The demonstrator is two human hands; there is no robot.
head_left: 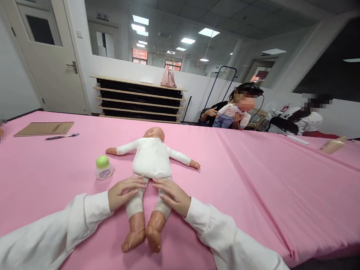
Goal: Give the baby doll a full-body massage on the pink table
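A baby doll (153, 158) in a white top and pale leggings lies on the pink-covered table, its head away from me and its bare feet towards me. Its arms stretch out to both sides. My left hand (125, 192) rests flat on the doll's thigh at the left, fingers extended. On the other thigh lies my right hand (173, 195), its fingers also stretched out and pointing inward. Neither hand is wrapped around a leg. A small jar with a green lid (104, 167) stands to the left of the doll, apart from my left hand.
A brown notebook (45, 128) and a pen (62, 136) lie at the far left of the pink cloth (233, 205). A tan bottle (331, 145) lies tilted at the far right. Beyond the table, a person (214, 112) holds another doll; a second person (306, 116) sits farther right.
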